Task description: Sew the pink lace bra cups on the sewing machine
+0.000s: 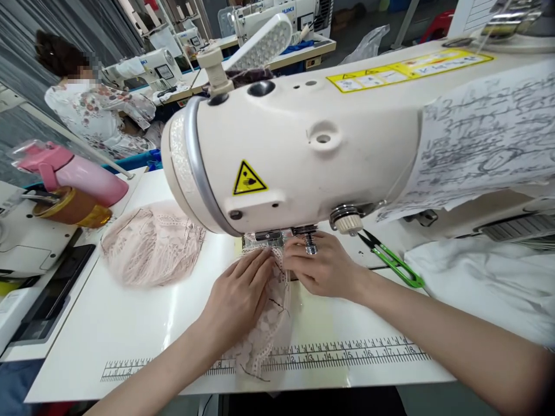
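Note:
A strip of pale pink lace fabric (pixel 277 292) runs from the needle area of the white sewing machine (pixel 295 144) down over the table's front edge. My left hand (pixel 243 289) lies on the lace, its fingers pressed together on it near the presser foot; the thumb is hidden. At the lace's right edge, my right hand (pixel 323 263) has its fingers curled in a pinch close to the foot. The machine head hides the needle and part of the right fingertips. Loose dark thread ends trail from the lace.
Left of my hands lies a pile of pink lace (pixel 151 245). Beyond it stand a pink bottle (pixel 87 173) and an amber cup (pixel 71 208). Green thread snips (pixel 396 263) and white cloth (pixel 485 277) lie right. A ruler (pixel 347 355) marks the front edge. A person (pixel 95 110) sits at back left.

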{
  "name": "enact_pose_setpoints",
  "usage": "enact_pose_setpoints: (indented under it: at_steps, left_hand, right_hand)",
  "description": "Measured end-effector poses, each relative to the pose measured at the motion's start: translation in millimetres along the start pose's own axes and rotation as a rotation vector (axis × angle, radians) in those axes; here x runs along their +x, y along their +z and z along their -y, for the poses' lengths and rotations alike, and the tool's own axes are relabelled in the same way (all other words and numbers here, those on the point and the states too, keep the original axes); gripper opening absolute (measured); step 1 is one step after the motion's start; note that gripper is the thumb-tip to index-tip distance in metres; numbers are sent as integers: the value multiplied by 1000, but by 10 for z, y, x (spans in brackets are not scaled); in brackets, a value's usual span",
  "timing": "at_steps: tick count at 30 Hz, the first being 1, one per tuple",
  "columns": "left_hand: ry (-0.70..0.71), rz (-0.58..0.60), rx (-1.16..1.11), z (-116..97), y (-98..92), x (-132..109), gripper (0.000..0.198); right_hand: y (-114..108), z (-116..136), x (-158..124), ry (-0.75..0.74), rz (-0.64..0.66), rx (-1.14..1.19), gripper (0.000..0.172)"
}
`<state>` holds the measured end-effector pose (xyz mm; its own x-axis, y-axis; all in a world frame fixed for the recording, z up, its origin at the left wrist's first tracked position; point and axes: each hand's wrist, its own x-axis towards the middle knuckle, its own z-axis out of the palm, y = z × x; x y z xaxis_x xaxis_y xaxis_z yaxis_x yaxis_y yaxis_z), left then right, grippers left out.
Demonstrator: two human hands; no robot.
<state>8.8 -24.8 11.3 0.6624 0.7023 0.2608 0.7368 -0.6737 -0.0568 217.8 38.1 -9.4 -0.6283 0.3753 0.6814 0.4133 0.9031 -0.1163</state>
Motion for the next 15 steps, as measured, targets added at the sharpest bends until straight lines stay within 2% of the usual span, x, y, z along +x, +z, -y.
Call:
enact_pose_setpoints:
  at_steps: [3,8,15]
  left_hand:
    - [50,23,-46,88,28,34,43]
    - [59,-7,-80,233,82,57,45]
    - [43,-36,-95,295,186,7,45]
  right_hand:
    - [0,-9,9,58,-26,-56,28]
    - [29,-5,15,38,-2,-11,27]
    - [40,-1,-7,54,44,50,28]
